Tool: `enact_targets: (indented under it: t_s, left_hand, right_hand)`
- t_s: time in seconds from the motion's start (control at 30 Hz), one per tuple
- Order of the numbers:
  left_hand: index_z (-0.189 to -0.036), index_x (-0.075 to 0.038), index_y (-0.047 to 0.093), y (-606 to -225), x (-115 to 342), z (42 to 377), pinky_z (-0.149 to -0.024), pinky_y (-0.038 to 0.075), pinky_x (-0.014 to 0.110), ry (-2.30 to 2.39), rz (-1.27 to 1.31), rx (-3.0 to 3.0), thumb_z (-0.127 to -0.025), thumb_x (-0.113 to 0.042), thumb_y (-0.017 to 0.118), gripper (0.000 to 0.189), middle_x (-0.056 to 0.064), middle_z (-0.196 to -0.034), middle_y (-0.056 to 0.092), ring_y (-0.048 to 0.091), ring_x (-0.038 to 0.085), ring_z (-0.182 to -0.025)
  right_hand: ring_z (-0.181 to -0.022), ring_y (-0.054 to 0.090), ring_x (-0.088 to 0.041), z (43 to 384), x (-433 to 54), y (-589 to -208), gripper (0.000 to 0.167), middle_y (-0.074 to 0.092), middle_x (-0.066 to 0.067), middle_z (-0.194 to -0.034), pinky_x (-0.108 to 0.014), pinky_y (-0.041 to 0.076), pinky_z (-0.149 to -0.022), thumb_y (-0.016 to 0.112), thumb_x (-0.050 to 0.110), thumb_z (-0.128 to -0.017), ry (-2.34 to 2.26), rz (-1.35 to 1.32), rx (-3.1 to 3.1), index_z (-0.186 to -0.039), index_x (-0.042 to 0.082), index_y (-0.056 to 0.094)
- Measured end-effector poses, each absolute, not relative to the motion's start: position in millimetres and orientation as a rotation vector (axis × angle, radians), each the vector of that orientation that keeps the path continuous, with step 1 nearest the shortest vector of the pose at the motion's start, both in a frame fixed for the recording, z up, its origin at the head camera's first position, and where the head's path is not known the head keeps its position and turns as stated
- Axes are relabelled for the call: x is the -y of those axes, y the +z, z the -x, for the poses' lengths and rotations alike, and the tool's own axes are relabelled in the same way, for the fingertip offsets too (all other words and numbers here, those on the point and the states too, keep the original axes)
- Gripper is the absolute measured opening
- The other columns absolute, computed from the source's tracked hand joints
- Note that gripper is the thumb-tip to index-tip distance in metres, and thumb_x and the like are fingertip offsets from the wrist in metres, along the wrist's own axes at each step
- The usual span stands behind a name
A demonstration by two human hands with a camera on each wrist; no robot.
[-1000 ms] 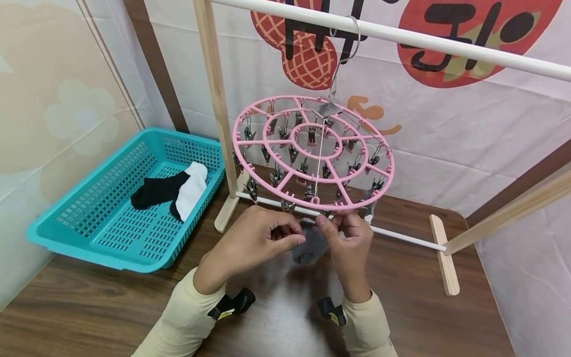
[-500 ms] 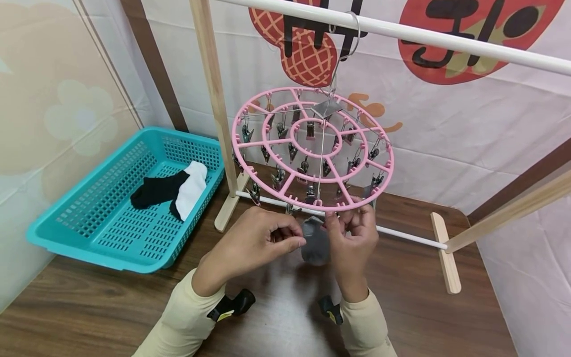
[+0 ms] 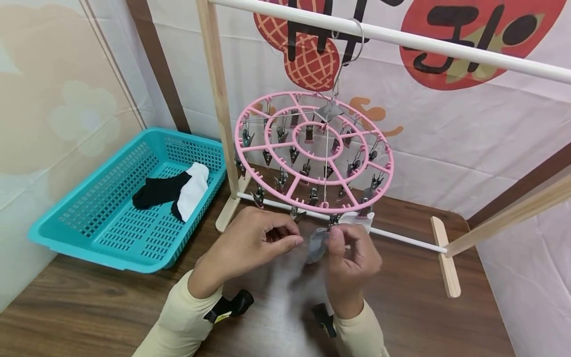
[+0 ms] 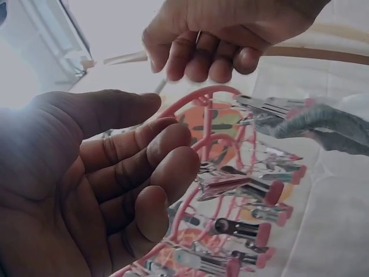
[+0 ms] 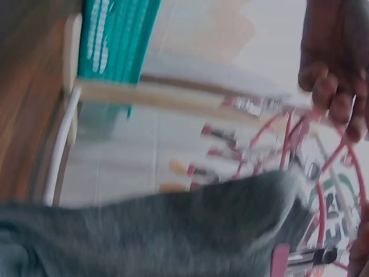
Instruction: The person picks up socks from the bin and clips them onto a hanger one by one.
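Note:
A grey sock point(image 3: 317, 246) hangs from a clip at the near edge of the round pink clip hanger point(image 3: 293, 188). In the right wrist view the sock point(image 5: 173, 231) fills the lower part, with the clip's pink tip point(image 5: 279, 261) on its end. My right hand point(image 3: 352, 263) is close beside that clip, loosely bent; the left wrist view shows a gap between its fingers and the clip. To the left of the sock, my left hand point(image 3: 252, 238) hovers with loosely bent fingers. Its thumb stands apart from the fingers in the left wrist view, nothing between them.
A whitish sock point(image 3: 359, 219) hangs behind my right hand. Several clips dangle from the hanger, which hooks over a white rail point(image 3: 410, 42) on a wooden stand. At left, a teal basket point(image 3: 98, 257) holds a black sock point(image 3: 158, 191) and a white sock point(image 3: 193, 192).
My right hand has come away from the clip at the hanger's edge and dropped slightly. The grey sock has turned and swung on its clip. My left hand has barely moved.

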State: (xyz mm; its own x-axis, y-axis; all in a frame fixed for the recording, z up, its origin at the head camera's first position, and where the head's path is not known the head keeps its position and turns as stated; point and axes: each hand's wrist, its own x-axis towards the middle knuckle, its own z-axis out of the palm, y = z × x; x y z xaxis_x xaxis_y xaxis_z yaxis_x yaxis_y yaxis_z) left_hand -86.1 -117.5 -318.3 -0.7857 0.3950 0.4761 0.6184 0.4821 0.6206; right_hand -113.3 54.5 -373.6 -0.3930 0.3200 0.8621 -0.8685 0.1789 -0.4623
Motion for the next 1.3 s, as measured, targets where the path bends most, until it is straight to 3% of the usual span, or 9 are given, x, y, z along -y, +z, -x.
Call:
enact_targets:
  t_s: [0.13,0.3,0.5,0.67,0.9,1.13,1.23,1.3]
  left_hand:
    - [-0.081,-0.017,0.07,-317,124,81,-0.058,0.047,0.022,-1.216,0.803,2.405,-0.085,-0.016,0.075,0.007,-0.015,-0.071,0.063,0.056,0.0,-0.064]
    - [-0.081,-0.016,0.071,-313,136,74,-0.051,0.042,0.023,-1.208,0.663,2.295,-0.085,-0.013,0.075,0.007,-0.014,-0.068,0.058,0.05,0.004,-0.058]
    - [-0.083,-0.011,0.072,-308,151,69,-0.047,0.04,0.023,-1.189,0.515,2.205,-0.083,-0.004,0.074,0.007,-0.011,-0.066,0.057,0.047,0.008,-0.053]
    - [-0.082,-0.008,0.071,-307,162,71,-0.047,0.04,0.022,-1.109,0.385,2.196,-0.084,-0.005,0.074,0.005,-0.009,-0.063,0.056,0.047,0.009,-0.052]
    - [-0.089,-0.008,0.072,-306,180,78,-0.056,0.044,0.025,-1.029,0.172,2.317,-0.089,-0.013,0.07,0.006,-0.001,-0.072,0.064,0.053,0.012,-0.061]
    - [-0.107,-0.006,0.068,-308,204,84,-0.078,0.046,0.046,-0.999,0.015,2.604,-0.093,-0.026,0.066,0.025,0.008,-0.102,0.069,0.06,0.026,-0.091]
    - [-0.116,-0.004,0.064,-309,215,83,-0.083,0.044,0.052,-1.001,-0.081,2.676,-0.094,-0.036,0.062,0.039,0.014,-0.115,0.065,0.057,0.033,-0.105]
    - [-0.121,-0.004,0.061,-310,222,82,-0.081,0.045,0.052,-0.993,-0.153,2.74,-0.095,-0.044,0.057,0.047,0.017,-0.117,0.064,0.057,0.034,-0.104]
  right_hand:
    - [-0.065,0.064,-0.017,105,-45,-377,0.011,0.068,-0.017,-0.081,-0.02,0.05,-0.056,0.062,-0.003,-0.087,1.559,-0.671,1.551,-0.094,-0.009,0.067]
    - [-0.079,0.068,-0.017,99,-37,-385,0.029,0.071,-0.011,-0.092,-0.023,0.053,-0.061,0.067,0.0,-0.087,1.584,-0.585,1.863,-0.116,-0.002,0.064]
    - [-0.098,0.065,-0.022,104,-37,-388,0.046,0.065,-0.014,-0.111,-0.03,0.054,-0.078,0.065,0.009,-0.092,1.95,-0.561,2.04,-0.134,0.0,0.049]
    - [-0.094,0.067,-0.025,111,-40,-389,0.034,0.064,-0.021,-0.114,-0.034,0.054,-0.076,0.057,0.006,-0.097,2.346,-0.555,1.943,-0.128,-0.005,0.05]
    - [-0.075,0.068,-0.016,112,-43,-385,0.029,0.069,-0.011,-0.097,-0.027,0.054,-0.069,0.059,0.005,-0.095,2.501,-0.417,1.805,-0.12,-0.007,0.055]
    - [-0.067,0.067,-0.015,113,-42,-383,0.013,0.065,-0.007,-0.085,-0.028,0.055,-0.064,0.058,-0.004,-0.091,2.5,-0.455,1.695,-0.104,-0.005,0.062]
    - [-0.069,0.063,-0.012,113,-42,-382,0.013,0.067,-0.007,-0.085,-0.025,0.054,-0.063,0.059,-0.003,-0.091,2.472,-0.458,1.72,-0.103,-0.003,0.063]
    - [-0.071,0.062,-0.012,113,-42,-382,0.012,0.068,-0.007,-0.085,-0.023,0.052,-0.062,0.06,-0.001,-0.091,2.449,-0.451,1.76,-0.103,-0.004,0.063]
